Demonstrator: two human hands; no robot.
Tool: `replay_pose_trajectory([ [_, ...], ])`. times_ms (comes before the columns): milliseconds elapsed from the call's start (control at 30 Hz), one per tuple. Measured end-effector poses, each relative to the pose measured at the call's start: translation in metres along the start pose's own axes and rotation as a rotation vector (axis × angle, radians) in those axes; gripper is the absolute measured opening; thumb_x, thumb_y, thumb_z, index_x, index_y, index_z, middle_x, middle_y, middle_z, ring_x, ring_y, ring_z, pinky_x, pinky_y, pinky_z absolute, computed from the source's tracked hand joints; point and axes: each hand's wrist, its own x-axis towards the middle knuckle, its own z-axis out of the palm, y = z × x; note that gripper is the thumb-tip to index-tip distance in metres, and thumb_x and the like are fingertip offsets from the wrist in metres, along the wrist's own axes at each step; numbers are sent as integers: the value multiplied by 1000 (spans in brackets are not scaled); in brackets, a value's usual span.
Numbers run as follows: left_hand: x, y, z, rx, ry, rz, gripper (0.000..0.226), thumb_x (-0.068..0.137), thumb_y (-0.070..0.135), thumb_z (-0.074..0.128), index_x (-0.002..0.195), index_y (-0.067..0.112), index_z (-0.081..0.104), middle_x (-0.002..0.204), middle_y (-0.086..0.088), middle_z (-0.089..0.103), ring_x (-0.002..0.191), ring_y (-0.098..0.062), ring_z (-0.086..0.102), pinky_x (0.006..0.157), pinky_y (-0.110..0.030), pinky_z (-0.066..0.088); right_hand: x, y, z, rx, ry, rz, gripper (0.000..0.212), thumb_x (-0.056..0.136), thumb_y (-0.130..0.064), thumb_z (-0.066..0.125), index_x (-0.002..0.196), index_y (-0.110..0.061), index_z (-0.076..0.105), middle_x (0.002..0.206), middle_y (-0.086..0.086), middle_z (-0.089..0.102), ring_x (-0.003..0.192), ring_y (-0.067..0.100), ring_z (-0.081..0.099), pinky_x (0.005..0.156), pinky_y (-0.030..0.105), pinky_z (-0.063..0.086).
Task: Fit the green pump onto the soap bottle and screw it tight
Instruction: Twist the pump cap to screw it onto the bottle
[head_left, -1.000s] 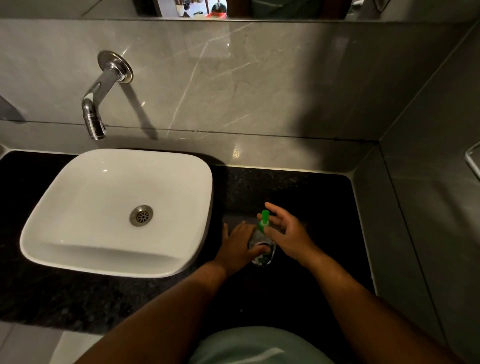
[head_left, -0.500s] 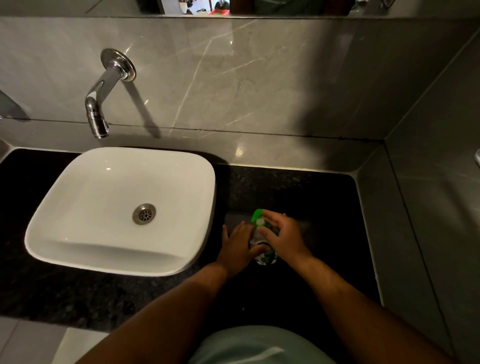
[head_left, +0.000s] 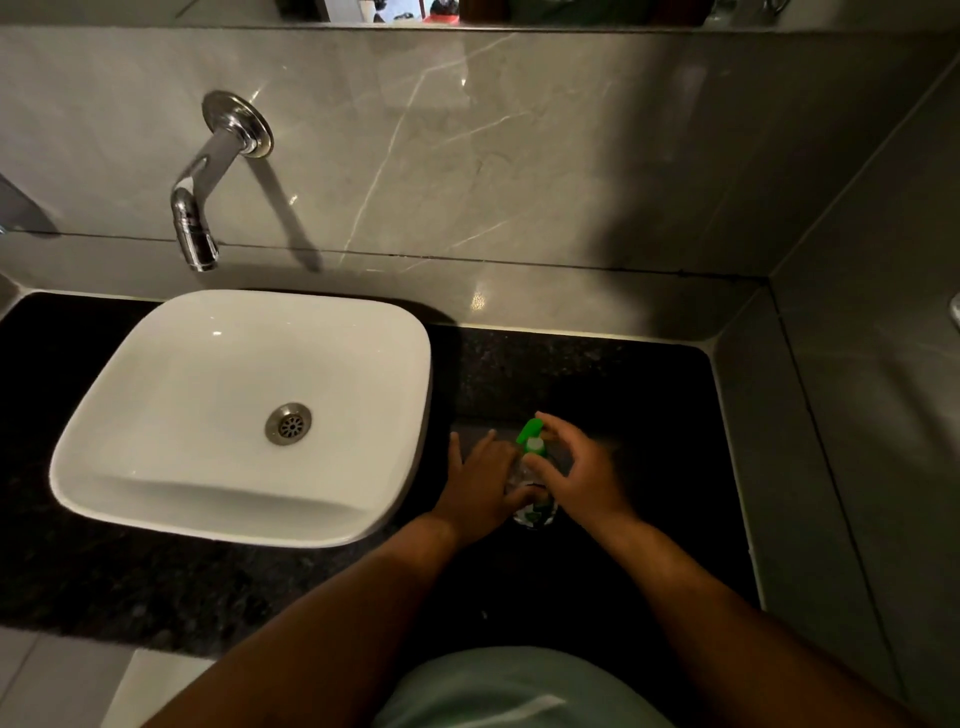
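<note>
A small clear soap bottle (head_left: 535, 506) with a green and white label stands upright on the black counter, right of the sink. Its green pump (head_left: 530, 434) sits on top, nozzle pointing up and left. My left hand (head_left: 480, 486) wraps the bottle's left side and holds it. My right hand (head_left: 582, 475) curls around the pump's collar from the right, fingers over the top. The bottle's body is mostly hidden between both hands.
A white square basin (head_left: 239, 415) with a metal drain stands left of the bottle. A chrome wall tap (head_left: 200, 208) hangs over it. Grey marble walls close the back and the right side of the black granite counter (head_left: 597, 374).
My right hand has closed in on the pump and turned around it; the nozzle has swung from pointing up to up-left. My left hand has stayed on the bottle.
</note>
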Motion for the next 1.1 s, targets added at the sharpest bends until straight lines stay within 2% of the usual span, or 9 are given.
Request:
replay_pose_trajectory([
  [67, 4, 1, -1, -12, -9, 60, 67, 82, 63, 53, 137, 28, 41, 143, 5, 45, 145, -18, 12, 111, -57, -16, 5, -6, -17, -81, -83, -40, 53, 79, -28, 75, 129, -26, 56, 118, -10, 61, 105, -15, 54, 88, 2, 40],
  [167, 11, 5, -3, -66, 15, 95, 65, 82, 59, 57, 138, 32, 40, 143, 8, 45, 145, -17, 13, 111, -53, -16, 16, -21, -43, -232, -253, -92, 47, 77, -34, 74, 121, -21, 63, 115, -3, 66, 105, 7, 61, 92, 21, 48],
  [233, 12, 6, -2, -69, 35, 95, 65, 83, 57, 59, 139, 31, 40, 142, 7, 46, 144, -20, 15, 111, -55, -14, 25, -31, -53, -390, -379, -142, 43, 77, -37, 74, 116, -23, 66, 111, -3, 66, 102, 11, 60, 91, 32, 49],
  [333, 9, 6, 3, -94, 67, 52, 63, 82, 55, 62, 137, 29, 43, 141, 3, 48, 144, -22, 17, 112, -56, -12, 32, -40, -56, -620, -482, -231, 38, 78, -47, 69, 111, -29, 63, 114, -7, 60, 103, 11, 53, 88, 29, 44],
  [433, 8, 5, 7, -114, 76, 5, 58, 80, 55, 64, 130, 29, 49, 139, 2, 49, 144, -21, 17, 112, -57, -12, 32, -40, -57, -708, -445, -322, 35, 79, -48, 68, 106, -26, 65, 110, -6, 59, 98, 13, 52, 80, 26, 42],
  [667, 9, 9, 10, -116, 80, -44, 59, 80, 60, 59, 129, 30, 48, 140, 5, 46, 144, -19, 12, 108, -56, -17, 14, -34, -50, -747, -228, -429, 36, 79, -43, 69, 93, -10, 71, 96, 6, 65, 81, 27, 56, 70, 44, 50],
  [867, 9, 6, 16, -54, 103, -33, 62, 81, 64, 50, 133, 30, 45, 143, 5, 43, 145, -21, 12, 107, -60, -16, 3, -27, -40, -745, -127, -337, 46, 82, -52, 57, 90, -10, 73, 96, 5, 66, 80, 24, 55, 69, 38, 47],
  [1000, 12, 3, 15, -10, 65, -32, 67, 79, 67, 47, 135, 30, 42, 148, 4, 39, 145, -22, 10, 107, -61, -16, -1, -34, -37, -673, -140, -173, 52, 80, -50, 65, 117, -14, 65, 112, 5, 61, 99, 27, 57, 84, 39, 48],
  [1100, 11, 0, 16, 26, 59, -26, 74, 77, 73, 36, 136, 29, 40, 148, 3, 38, 146, -23, 9, 107, -62, -15, -12, -39, -48, -554, -132, 2, 93, 65, -60, 74, 142, -22, 40, 131, 6, 52, 119, 22, 51, 101, 43, 43],
])
